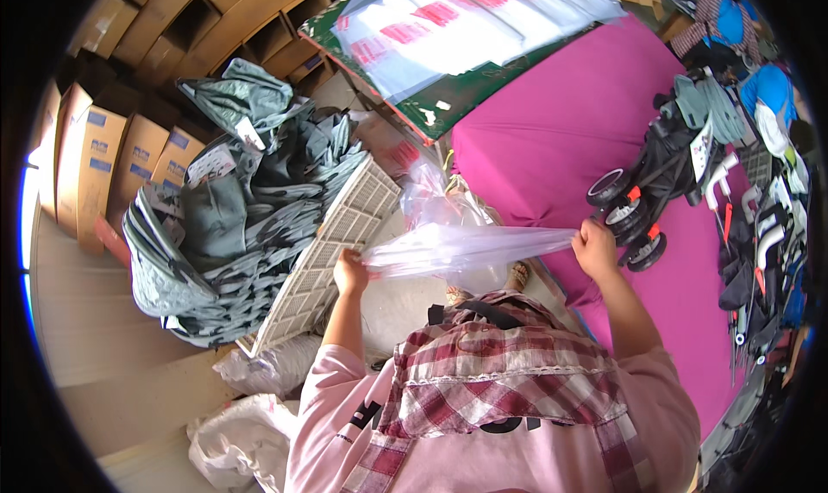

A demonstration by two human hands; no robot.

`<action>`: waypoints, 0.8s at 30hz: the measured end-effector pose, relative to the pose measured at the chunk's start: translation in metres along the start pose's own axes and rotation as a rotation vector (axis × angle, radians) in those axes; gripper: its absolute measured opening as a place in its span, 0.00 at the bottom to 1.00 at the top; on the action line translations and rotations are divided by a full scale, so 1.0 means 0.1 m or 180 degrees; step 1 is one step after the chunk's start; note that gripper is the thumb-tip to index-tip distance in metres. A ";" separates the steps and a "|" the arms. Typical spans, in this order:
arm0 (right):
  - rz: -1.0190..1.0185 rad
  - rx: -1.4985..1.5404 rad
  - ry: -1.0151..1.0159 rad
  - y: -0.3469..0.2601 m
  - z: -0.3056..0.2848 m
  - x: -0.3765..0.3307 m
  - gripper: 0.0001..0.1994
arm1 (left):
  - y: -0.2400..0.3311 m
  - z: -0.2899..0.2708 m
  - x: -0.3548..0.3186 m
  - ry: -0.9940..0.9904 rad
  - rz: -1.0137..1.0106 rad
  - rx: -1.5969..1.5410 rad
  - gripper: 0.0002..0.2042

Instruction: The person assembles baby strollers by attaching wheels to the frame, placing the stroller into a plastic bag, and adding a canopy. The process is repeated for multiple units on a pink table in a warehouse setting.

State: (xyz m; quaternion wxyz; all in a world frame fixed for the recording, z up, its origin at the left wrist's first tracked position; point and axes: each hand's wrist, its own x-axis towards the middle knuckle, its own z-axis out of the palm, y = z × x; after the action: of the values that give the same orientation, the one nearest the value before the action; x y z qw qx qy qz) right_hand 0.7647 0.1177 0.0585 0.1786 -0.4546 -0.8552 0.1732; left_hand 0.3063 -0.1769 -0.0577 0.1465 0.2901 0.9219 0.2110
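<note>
A clear plastic bag is stretched level between my two hands in front of my chest. My left hand pinches its left end, close to a white slatted panel. My right hand grips the bag's right end, just left of the wheels of a folded black stroller lying on the magenta-covered table.
A heap of grey fabric stroller parts lies to my left, with cardboard boxes behind. More clear bags lie on a green board at the table's far end. Stroller frames crowd the right. A person stands far right.
</note>
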 end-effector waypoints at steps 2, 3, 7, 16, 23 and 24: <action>-0.0207 -0.0314 -0.0052 -0.22 0.05 0.05 0.19 | 0.49 0.08 -0.02 -0.0336 -0.0664 -0.1852 0.19; -0.0569 -0.0409 0.0323 -0.62 0.01 0.15 0.27 | 0.91 0.07 -0.05 -0.0740 -0.0562 -0.2601 0.23; -0.1640 0.0657 -0.0348 -1.34 0.24 0.69 0.31 | 2.76 -0.48 -0.61 -0.1576 0.1792 -0.1839 0.17; -0.0751 -0.0972 -0.1271 -0.20 0.95 0.79 0.22 | 0.78 0.48 -1.17 -0.1498 0.0569 -0.0380 0.16; 0.0403 0.0967 -0.2195 -1.60 0.33 2.17 0.36 | 0.84 -0.74 -0.38 0.0868 0.0924 -0.0194 0.22; -0.0117 0.2986 -0.1507 -1.86 0.12 2.31 0.34 | 1.06 -1.23 -0.25 0.1477 0.1175 -0.0415 0.21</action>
State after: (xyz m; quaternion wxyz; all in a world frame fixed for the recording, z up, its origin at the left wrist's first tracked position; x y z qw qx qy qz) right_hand 0.5050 0.2117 0.1671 0.1678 -0.2591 -0.7105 0.6324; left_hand 0.3279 -0.1505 0.1028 -0.0906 0.3867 0.8470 0.3534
